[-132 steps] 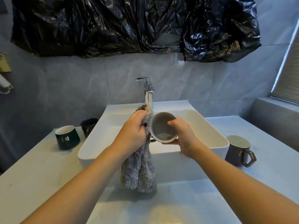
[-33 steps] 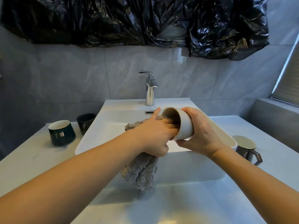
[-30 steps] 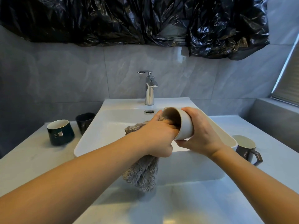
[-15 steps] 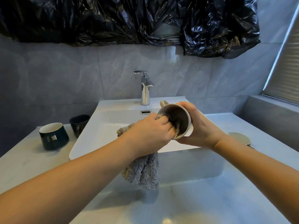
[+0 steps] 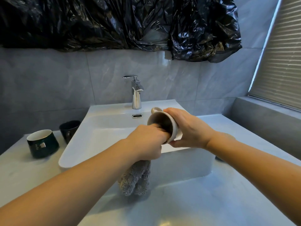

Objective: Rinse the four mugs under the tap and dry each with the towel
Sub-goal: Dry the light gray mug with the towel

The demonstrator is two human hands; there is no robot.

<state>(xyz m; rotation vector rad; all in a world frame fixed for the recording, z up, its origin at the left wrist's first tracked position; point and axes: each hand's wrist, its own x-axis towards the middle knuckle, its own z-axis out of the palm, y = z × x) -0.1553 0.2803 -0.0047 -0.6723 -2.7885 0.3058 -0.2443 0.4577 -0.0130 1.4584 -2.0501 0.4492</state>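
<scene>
My right hand (image 5: 189, 128) grips a beige mug (image 5: 175, 127) tipped on its side over the white basin (image 5: 75, 154), mouth facing left. My left hand (image 5: 146, 141) holds a grey fluffy towel (image 5: 135, 180), with its fingers pushed into the mug's mouth; the rest of the towel hangs down in front of the basin. A dark green mug (image 5: 42, 143) and a black mug (image 5: 68, 130) stand upright on the counter left of the basin. The chrome tap (image 5: 136, 93) shows no water running. The mug at the right is hidden behind my right forearm.
The pale stone counter (image 5: 187, 201) surrounds the raised basin. Crumpled black plastic sheeting (image 5: 114, 23) hangs on the tiled wall above. A grey ledge (image 5: 263, 115) and a window blind (image 5: 281, 66) are at the right.
The tap has stopped running and the mug has been turned on its side. My left hand has pushed the towel into its mouth. The view shifted, hiding the right mug.
</scene>
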